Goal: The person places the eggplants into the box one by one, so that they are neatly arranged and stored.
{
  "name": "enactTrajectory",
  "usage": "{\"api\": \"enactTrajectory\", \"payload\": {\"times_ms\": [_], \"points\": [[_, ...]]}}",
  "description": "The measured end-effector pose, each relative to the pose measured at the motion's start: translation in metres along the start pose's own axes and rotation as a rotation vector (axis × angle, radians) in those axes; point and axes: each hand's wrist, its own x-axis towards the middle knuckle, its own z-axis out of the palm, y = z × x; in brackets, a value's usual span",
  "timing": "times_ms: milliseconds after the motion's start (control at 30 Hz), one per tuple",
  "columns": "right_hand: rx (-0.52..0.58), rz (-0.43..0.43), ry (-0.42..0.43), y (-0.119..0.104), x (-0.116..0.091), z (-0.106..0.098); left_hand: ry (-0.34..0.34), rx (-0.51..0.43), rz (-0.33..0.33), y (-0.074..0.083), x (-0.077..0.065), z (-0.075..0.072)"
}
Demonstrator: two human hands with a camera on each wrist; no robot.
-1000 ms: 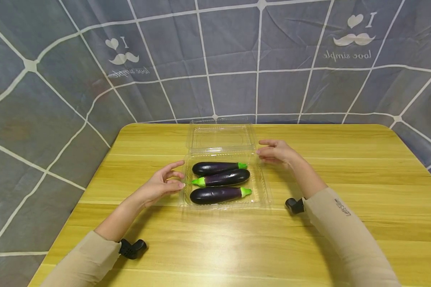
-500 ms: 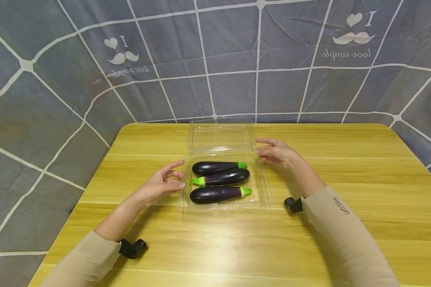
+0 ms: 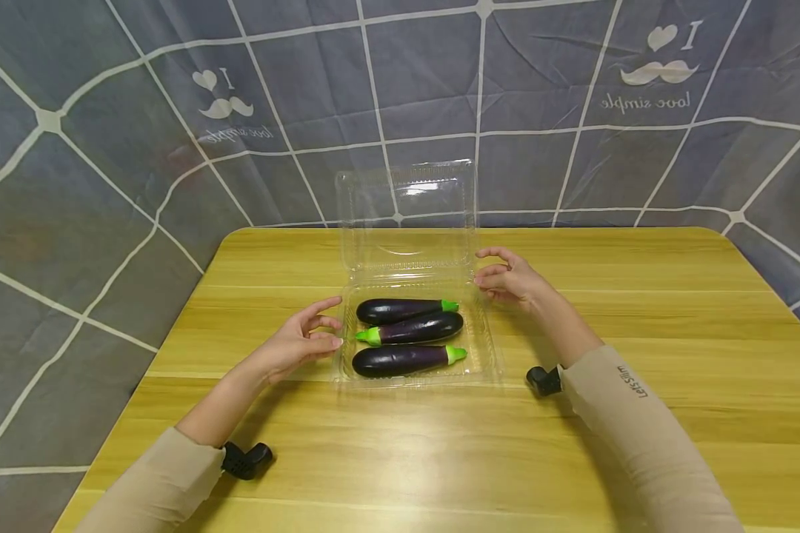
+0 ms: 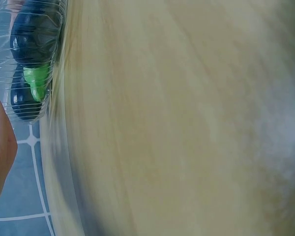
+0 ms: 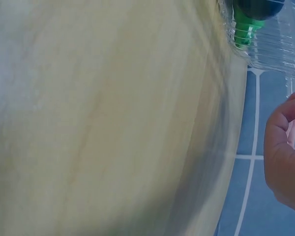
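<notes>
A clear plastic clamshell box point(image 3: 416, 381) holds three eggplants: a back one point(image 3: 400, 311), a middle one point(image 3: 420, 328) with its green stem to the left, and a front one point(image 3: 400, 360). Its transparent lid point(image 3: 407, 222) stands raised at the back, tilted up from the hinge. My left hand point(image 3: 300, 337) rests at the box's left side, fingers spread and slightly bent. At the right back corner, near the hinge, my right hand point(image 3: 510, 280) has its index finger extended by the lid's edge and its thumb at the rim. The wrist views show only part of each hand.
The wooden table point(image 3: 400, 459) reaches back to a grey curtain point(image 3: 433, 96) with white lines, close behind the raised lid. Black wrist devices point(image 3: 247, 460) hang under both sleeves.
The lid has swung up from lying nearly flat behind the box. My right index finger has lifted slightly. The left hand and the eggplants stay in place.
</notes>
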Motion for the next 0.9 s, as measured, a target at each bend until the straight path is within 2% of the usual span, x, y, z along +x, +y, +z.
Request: {"api": "enactTrajectory", "payload": {"times_ms": [400, 900], "points": [[0.037, -0.054, -0.001, 0.001, -0.004, 0.004, -0.011, -0.009, 0.005, 0.0, -0.002, 0.0], [0.032, -0.074, 0.027, 0.01, -0.008, 0.006, -0.024, -0.015, 0.007, -0.002, -0.005, 0.0]]}}
